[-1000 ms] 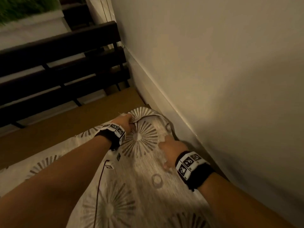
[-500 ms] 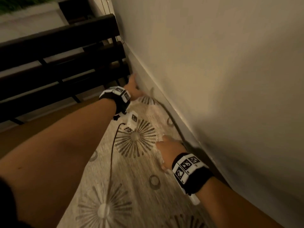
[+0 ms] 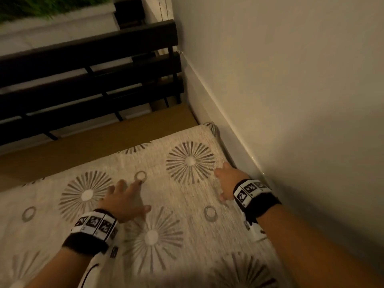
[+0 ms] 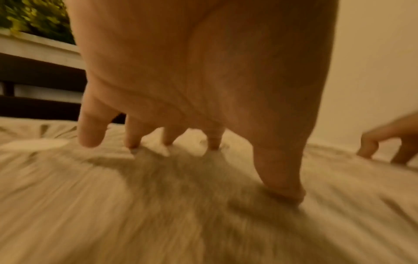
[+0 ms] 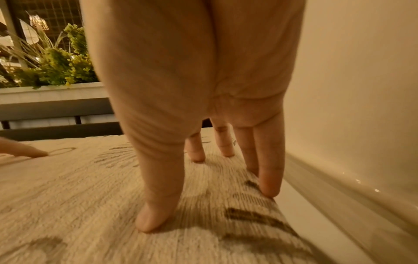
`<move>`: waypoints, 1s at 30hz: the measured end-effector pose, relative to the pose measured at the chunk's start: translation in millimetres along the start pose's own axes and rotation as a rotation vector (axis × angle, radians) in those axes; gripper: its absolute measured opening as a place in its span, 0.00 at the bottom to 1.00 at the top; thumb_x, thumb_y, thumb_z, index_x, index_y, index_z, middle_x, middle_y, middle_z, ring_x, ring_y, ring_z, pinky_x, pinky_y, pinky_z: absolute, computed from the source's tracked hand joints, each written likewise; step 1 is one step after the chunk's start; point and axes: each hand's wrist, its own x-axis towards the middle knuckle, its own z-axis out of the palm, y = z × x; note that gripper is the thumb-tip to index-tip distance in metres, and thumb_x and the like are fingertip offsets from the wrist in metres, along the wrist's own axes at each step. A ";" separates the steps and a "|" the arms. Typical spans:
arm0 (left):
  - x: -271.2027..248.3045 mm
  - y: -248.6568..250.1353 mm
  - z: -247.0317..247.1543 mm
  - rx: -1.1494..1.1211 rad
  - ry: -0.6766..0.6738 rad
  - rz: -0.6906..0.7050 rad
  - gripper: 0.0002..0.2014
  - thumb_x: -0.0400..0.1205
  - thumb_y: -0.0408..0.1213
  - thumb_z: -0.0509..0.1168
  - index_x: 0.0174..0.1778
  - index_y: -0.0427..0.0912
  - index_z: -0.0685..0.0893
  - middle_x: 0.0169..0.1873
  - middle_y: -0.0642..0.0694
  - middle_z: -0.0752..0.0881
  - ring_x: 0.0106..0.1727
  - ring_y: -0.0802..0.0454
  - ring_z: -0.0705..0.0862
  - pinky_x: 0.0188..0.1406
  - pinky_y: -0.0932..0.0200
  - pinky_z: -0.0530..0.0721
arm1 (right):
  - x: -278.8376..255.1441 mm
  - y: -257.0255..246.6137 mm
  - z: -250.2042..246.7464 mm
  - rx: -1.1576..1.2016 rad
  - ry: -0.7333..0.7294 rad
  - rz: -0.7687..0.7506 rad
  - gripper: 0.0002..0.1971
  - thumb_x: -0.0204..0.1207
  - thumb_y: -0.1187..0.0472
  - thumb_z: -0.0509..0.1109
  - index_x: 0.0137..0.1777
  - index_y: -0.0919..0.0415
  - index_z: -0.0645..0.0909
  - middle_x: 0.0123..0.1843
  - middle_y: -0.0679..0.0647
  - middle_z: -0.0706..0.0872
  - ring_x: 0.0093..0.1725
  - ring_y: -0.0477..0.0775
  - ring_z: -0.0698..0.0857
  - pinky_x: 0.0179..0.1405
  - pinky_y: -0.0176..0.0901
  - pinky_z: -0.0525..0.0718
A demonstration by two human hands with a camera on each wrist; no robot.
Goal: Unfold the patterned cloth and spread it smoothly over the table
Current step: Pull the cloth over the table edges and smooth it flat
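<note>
The patterned cloth (image 3: 166,196), cream with grey starbursts and rings, lies flat over most of the table (image 3: 87,142); a bare brown strip of table shows along the far edge. My left hand (image 3: 126,199) rests on the cloth with fingers spread, fingertips (image 4: 213,142) touching the fabric. My right hand (image 3: 227,180) lies flat on the cloth's right edge by the wall, with straight fingers (image 5: 269,178) pressing down. The cloth (image 5: 90,187) looks smooth in the right wrist view. A small bunched corner (image 3: 212,126) of cloth sits at the far right.
A cream wall (image 3: 291,100) with a baseboard (image 3: 232,138) runs close along the table's right side. A dark slatted bench (image 3: 83,80) stands beyond the far edge. A white planter with green plants (image 5: 52,71) sits behind the bench.
My left hand has let go of the far cloth corner and drawn back from the wall corner to the cloth's middle. The folded part now lies spread flat. My right hand stayed near the wall.
</note>
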 end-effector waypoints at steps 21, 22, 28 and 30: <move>-200.5 -131.3 155.2 -0.164 -0.001 -0.043 0.44 0.75 0.74 0.51 0.81 0.67 0.36 0.84 0.45 0.32 0.83 0.31 0.36 0.77 0.25 0.48 | -143.4 -175.1 222.7 -0.143 -0.034 -0.217 0.38 0.80 0.32 0.47 0.84 0.42 0.35 0.84 0.48 0.27 0.83 0.53 0.29 0.78 0.62 0.30; -197.6 -132.8 157.1 -0.158 0.009 -0.038 0.45 0.74 0.75 0.51 0.81 0.67 0.35 0.84 0.45 0.31 0.83 0.31 0.36 0.77 0.25 0.46 | -141.4 -173.0 220.2 -0.156 -0.040 -0.224 0.38 0.79 0.31 0.47 0.83 0.41 0.34 0.83 0.46 0.26 0.83 0.52 0.29 0.78 0.61 0.29; -190.5 -130.5 143.4 -0.154 0.044 -0.007 0.46 0.73 0.75 0.54 0.82 0.66 0.39 0.85 0.44 0.35 0.83 0.31 0.38 0.78 0.25 0.46 | -135.4 -167.8 196.2 -0.103 -0.037 -0.241 0.37 0.81 0.36 0.54 0.85 0.44 0.42 0.86 0.50 0.33 0.85 0.55 0.35 0.80 0.63 0.37; -205.8 -121.6 148.1 -0.155 0.133 0.008 0.45 0.75 0.71 0.55 0.83 0.61 0.43 0.85 0.41 0.38 0.83 0.31 0.38 0.78 0.25 0.46 | -145.8 -166.0 201.4 -0.089 0.044 -0.220 0.37 0.81 0.36 0.54 0.85 0.45 0.44 0.87 0.51 0.35 0.85 0.56 0.37 0.81 0.63 0.39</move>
